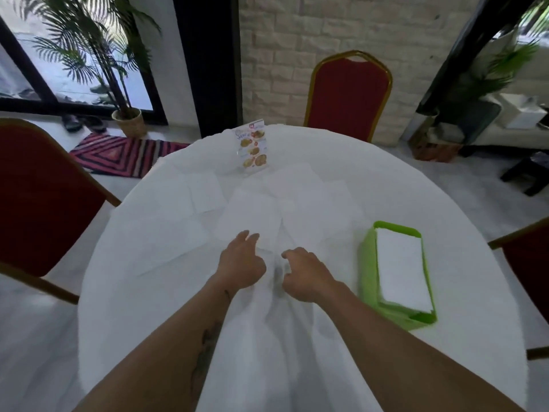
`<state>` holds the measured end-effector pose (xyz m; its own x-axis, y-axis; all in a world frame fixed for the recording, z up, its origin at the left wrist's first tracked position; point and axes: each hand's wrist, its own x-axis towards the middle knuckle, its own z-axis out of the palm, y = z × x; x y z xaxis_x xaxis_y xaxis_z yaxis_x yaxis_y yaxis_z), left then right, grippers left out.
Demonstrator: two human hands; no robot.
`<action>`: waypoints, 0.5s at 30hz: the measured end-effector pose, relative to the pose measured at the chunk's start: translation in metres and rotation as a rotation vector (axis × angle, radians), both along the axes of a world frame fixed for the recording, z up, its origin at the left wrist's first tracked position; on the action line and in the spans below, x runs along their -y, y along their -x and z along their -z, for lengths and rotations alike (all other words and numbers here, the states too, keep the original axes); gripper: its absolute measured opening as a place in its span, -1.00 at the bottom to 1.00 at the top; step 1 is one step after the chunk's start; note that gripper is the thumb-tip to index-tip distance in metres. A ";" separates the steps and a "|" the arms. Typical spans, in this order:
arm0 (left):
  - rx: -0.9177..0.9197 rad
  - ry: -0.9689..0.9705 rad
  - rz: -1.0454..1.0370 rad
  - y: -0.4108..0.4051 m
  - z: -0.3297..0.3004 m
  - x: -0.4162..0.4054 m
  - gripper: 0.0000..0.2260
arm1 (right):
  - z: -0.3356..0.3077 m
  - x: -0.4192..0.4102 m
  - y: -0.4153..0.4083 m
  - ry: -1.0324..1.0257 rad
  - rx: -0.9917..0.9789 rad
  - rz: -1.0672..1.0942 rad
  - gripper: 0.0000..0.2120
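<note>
White napkins (249, 215) faint against tablecloth (148, 292)

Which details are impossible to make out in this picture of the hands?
- Head view: the backs of the left hand and right hand cover their palms, so a grip on the white cloth cannot be told.
- Head view: menu card print is too small and blurred.
- Head view: glare washes out the napkins on the table.
- Head view: red chair is cut off by the left edge.
</note>
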<state>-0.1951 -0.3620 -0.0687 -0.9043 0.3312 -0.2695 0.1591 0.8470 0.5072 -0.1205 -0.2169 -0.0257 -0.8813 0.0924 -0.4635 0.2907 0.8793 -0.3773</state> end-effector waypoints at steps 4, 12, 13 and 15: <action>-0.014 0.273 0.188 0.019 0.018 0.008 -0.40 | 0.010 -0.001 -0.011 0.002 0.049 0.071 -0.41; -0.140 0.291 0.300 -0.016 0.038 0.035 -0.41 | 0.015 -0.009 -0.036 0.015 0.088 0.176 -0.40; -0.147 0.275 0.302 -0.024 0.038 0.039 -0.42 | 0.016 -0.008 -0.038 0.026 0.092 0.187 -0.40; -0.149 0.246 0.299 -0.042 0.036 0.046 -0.43 | 0.017 -0.006 -0.043 0.038 0.084 0.206 -0.39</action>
<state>-0.1526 -0.4079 -0.1052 -0.8129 0.5275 -0.2467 0.4731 0.8453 0.2483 -0.0776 -0.2105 -0.0431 -0.8038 0.2478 -0.5409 0.4947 0.7834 -0.3763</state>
